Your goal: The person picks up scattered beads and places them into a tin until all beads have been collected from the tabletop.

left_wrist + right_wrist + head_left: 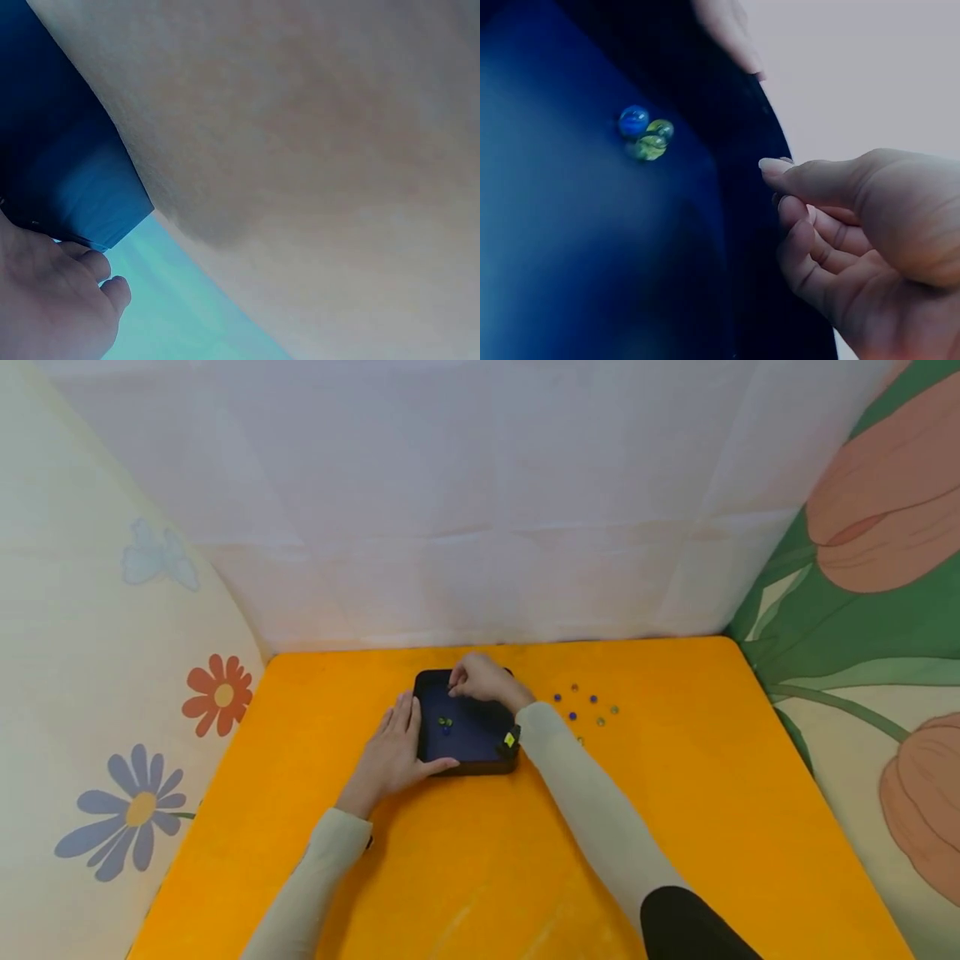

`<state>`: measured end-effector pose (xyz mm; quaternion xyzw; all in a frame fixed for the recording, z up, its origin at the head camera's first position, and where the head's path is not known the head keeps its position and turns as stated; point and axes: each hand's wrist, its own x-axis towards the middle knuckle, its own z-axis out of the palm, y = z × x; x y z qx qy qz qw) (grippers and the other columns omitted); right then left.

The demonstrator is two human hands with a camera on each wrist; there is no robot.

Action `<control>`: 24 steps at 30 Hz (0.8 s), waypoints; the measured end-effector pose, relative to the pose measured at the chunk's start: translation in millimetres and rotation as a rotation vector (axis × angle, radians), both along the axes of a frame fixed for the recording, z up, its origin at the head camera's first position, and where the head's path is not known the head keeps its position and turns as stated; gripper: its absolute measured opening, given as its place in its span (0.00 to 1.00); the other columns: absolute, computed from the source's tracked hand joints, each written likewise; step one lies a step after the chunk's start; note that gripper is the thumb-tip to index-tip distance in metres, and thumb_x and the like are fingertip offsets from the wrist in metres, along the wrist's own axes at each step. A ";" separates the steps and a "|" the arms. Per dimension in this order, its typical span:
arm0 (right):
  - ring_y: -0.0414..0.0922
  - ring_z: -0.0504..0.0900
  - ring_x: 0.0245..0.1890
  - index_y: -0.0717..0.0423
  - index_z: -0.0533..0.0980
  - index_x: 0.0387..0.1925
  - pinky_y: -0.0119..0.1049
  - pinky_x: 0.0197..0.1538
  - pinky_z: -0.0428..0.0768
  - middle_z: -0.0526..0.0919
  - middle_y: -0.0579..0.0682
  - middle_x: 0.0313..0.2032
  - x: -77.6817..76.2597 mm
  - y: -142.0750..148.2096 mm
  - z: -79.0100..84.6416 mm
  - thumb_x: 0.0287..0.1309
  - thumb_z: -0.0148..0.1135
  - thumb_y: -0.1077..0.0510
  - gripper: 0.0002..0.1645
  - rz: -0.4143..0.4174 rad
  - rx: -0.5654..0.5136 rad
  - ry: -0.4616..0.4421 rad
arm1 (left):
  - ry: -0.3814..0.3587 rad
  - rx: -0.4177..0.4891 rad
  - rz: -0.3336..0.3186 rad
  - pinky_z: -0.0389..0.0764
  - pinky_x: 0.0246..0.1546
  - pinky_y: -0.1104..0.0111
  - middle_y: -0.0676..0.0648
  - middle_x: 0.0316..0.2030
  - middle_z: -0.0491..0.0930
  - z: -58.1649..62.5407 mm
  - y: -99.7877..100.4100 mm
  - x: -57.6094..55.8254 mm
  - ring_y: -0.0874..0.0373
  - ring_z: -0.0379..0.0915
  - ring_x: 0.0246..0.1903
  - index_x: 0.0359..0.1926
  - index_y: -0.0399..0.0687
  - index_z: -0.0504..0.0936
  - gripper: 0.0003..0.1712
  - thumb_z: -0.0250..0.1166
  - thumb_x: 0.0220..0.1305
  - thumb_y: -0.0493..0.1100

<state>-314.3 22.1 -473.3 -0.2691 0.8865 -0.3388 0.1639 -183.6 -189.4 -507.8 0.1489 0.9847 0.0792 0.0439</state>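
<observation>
Though pale, backdrop [487, 527] behind orange table [465, 868]

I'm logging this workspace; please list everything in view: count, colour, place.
Table: 1, orange, foreground
Tray: 1, black, blue inside, on table
Tray marbles: 3, one blue, two yellow-green, clustered on tray's floor
Loose marbles: at least 7, three blue, one reddish, three greenish, on table, right of tray
Backdrop: 1, white, behind table
Printed hangings: 2, flowered cream, left and right
Unidentified shape: 1, black, bottom right
Wrist device: at least 1, black-yellow, right wrist
Sleeves: 2, pale, both arms
Left grip: 1, bare, on tray's left side
Right grip: 1, bare, over tray, contents unclear
</observation>
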 end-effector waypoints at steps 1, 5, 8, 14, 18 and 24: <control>0.45 0.85 0.36 0.57 0.86 0.43 0.33 0.42 0.85 0.90 0.53 0.42 -0.5 -0.1 -0.9 0.69 0.69 0.58 0.06 0.004 0.002 -0.002 | 0.002 -0.001 -0.001 0.47 0.85 0.47 0.34 0.85 0.34 -0.4 0.1 0.1 0.39 0.36 0.85 0.83 0.34 0.40 0.79 0.55 0.55 0.89; 0.44 0.85 0.36 0.57 0.86 0.43 0.33 0.42 0.85 0.91 0.53 0.42 -2.4 -0.2 -3.9 0.69 0.69 0.58 0.07 0.008 0.014 -0.007 | 0.009 -0.008 -0.008 0.46 0.85 0.47 0.34 0.85 0.34 -2.0 0.2 -0.1 0.40 0.35 0.85 0.83 0.34 0.40 0.79 0.55 0.55 0.89; 0.44 0.84 0.36 0.57 0.86 0.43 0.33 0.42 0.85 0.91 0.53 0.42 -4.3 -0.9 -5.5 0.69 0.69 0.58 0.07 0.007 0.017 -0.001 | 0.007 -0.006 -0.010 0.46 0.85 0.48 0.34 0.85 0.34 -2.3 0.2 -0.6 0.40 0.35 0.86 0.83 0.34 0.39 0.79 0.55 0.56 0.89; 0.44 0.85 0.36 0.57 0.86 0.44 0.34 0.42 0.85 0.91 0.52 0.42 -5.0 -1.9 -5.4 0.69 0.69 0.59 0.07 0.008 0.020 -0.003 | 0.006 -0.010 -0.009 0.45 0.86 0.48 0.35 0.85 0.34 -2.1 0.1 -1.3 0.41 0.34 0.86 0.83 0.34 0.40 0.79 0.55 0.56 0.89; 0.45 0.86 0.37 0.58 0.86 0.45 0.35 0.44 0.86 0.91 0.53 0.42 -2.9 -1.9 -3.4 0.69 0.69 0.59 0.08 0.008 0.018 -0.009 | 0.008 -0.012 -0.009 0.45 0.86 0.48 0.34 0.85 0.34 -2.4 -0.3 -1.0 0.40 0.35 0.86 0.84 0.33 0.41 0.79 0.55 0.56 0.89; 0.45 0.86 0.39 0.58 0.86 0.47 0.37 0.46 0.87 0.90 0.53 0.43 -2.0 -3.3 -1.5 0.69 0.69 0.58 0.10 -0.006 0.021 -0.011 | 0.003 -0.010 -0.004 0.46 0.85 0.47 0.34 0.85 0.34 -0.5 -1.2 -0.2 0.39 0.35 0.85 0.84 0.34 0.40 0.79 0.55 0.55 0.89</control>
